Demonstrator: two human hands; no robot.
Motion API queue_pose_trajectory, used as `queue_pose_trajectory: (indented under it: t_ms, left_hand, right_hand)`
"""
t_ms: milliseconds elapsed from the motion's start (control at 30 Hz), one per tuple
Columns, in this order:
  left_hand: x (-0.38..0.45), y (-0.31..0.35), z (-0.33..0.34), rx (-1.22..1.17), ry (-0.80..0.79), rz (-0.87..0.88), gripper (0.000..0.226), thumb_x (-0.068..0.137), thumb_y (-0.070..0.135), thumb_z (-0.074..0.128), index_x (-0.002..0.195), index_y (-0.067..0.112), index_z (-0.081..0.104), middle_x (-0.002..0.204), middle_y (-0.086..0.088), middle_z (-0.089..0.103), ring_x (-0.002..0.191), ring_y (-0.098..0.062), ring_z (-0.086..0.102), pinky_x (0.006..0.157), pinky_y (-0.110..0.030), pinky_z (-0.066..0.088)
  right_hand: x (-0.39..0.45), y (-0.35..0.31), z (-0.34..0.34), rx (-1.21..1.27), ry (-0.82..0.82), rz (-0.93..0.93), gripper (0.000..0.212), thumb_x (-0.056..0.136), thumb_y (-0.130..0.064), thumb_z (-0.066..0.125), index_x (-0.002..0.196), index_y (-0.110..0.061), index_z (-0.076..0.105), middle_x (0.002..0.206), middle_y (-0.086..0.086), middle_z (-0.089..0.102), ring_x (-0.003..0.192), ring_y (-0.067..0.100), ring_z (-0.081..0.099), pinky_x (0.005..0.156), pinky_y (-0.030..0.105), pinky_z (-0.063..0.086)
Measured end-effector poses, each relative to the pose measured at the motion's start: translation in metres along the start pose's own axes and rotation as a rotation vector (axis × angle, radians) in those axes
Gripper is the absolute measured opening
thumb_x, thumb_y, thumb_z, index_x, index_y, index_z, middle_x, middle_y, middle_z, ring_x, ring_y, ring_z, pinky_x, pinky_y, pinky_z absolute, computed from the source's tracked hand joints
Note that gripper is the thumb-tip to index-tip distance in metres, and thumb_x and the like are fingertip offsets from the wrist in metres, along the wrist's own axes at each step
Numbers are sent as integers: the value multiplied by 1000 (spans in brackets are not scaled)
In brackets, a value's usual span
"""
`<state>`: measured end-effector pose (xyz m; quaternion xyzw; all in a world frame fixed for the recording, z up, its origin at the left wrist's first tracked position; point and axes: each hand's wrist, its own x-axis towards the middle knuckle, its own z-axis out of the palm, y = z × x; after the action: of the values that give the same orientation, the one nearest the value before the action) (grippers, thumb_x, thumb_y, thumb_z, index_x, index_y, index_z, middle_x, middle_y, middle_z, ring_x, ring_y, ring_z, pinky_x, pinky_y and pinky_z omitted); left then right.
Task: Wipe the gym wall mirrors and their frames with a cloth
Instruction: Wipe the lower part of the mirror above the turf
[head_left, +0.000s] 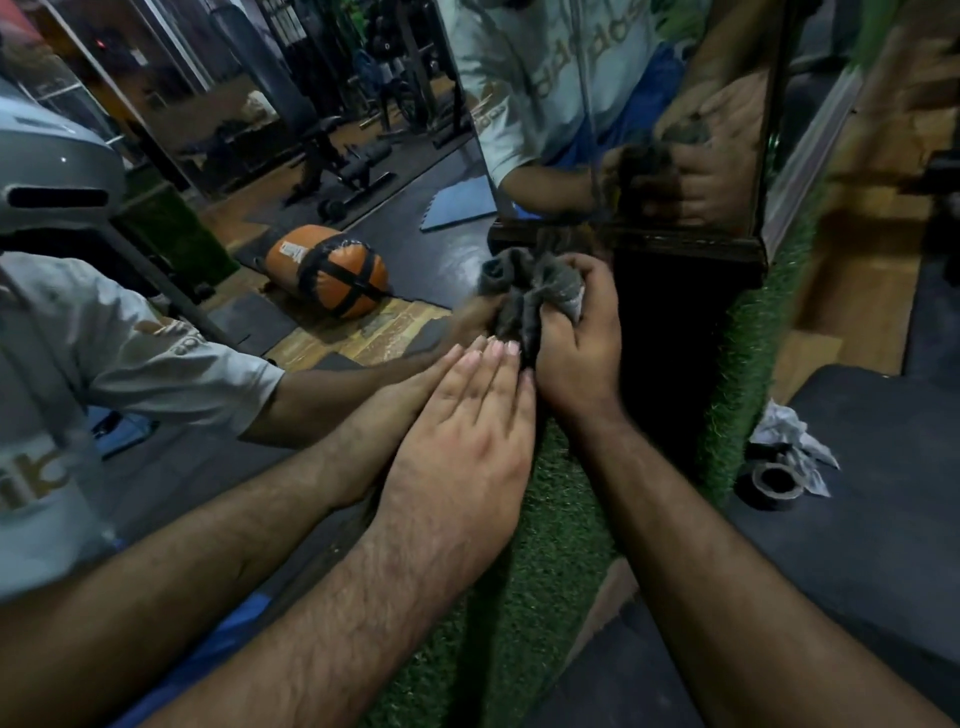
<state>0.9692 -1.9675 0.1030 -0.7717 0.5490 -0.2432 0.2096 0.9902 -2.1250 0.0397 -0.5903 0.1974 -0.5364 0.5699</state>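
Observation:
A large wall mirror fills the left of the view and shows my arms and shirt reflected. My left hand lies flat against its glass near the right edge, fingers straight and together. Just right of it, my right hand grips a bunched grey cloth and holds it at the corner where the two mirrors meet. A second mirror with a dark wooden frame stands above and behind the cloth, reflecting both the hand and the cloth.
Green artificial turf covers the wall strip below the cloth and the edge at right. On the dark floor mat at right lie a crumpled white rag and a black roll. An orange bag shows as a reflection.

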Motion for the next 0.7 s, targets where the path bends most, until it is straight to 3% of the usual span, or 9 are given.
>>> queue_pose_trajectory:
  t_ms: [33,100,267,400,500,600,633,700]
  left_hand:
    - [-1,0,5,-35,32,-7,68,88,18,23,149,-6,40,157,-33,30,151,-42,25,125,-49,11]
    - [-1,1,13,-68,93,1,66,85,18,27,142,-6,51,151,-33,41,146,-42,37,123,-50,21]
    - [1,3,14,-82,98,-10,64,86,16,30,143,-6,51,152,-30,42,147,-40,35,124,-50,23]
    - [1,5,13,-62,96,-40,63,88,18,39,146,-6,46,153,-29,42,147,-39,35,124,-49,24]
    - [1,6,12,-47,78,-56,62,90,16,46,148,-5,43,155,-27,39,149,-37,32,126,-46,19]
    - [0,7,8,-54,69,-55,63,91,18,49,149,-4,41,156,-26,37,150,-36,31,127,-46,14]
    - [-1,7,7,-64,65,-54,62,91,18,49,149,-3,42,156,-26,39,150,-36,31,127,-45,13]
    - [-3,5,6,-114,63,-62,60,89,16,50,146,-3,46,152,-24,45,147,-35,36,127,-45,16]
  right_hand:
    - [4,6,-2,4,36,28,39,80,-23,50,117,-17,60,116,16,63,108,29,62,97,53,50]
    - [11,7,-2,16,78,60,38,81,-19,50,117,-13,60,116,18,62,107,29,62,99,51,50]
    - [5,7,-6,18,29,20,28,83,-23,51,107,-38,55,112,16,64,106,32,63,96,58,51]
    - [9,-5,-18,-51,-1,99,31,79,-26,47,110,-27,55,112,18,64,104,31,63,97,54,51]
    - [8,-31,-11,139,39,264,28,80,-18,49,107,-16,58,102,7,66,94,15,64,92,36,55]
    - [3,-50,-17,347,120,428,22,90,-8,50,111,-12,59,85,-2,68,75,6,64,76,24,54]
    - [1,-52,-23,384,136,470,22,97,0,47,114,-8,59,81,-3,68,71,5,64,74,23,53]
    - [-7,-58,-34,447,168,577,25,101,5,43,113,-7,61,87,3,68,80,15,66,86,33,54]
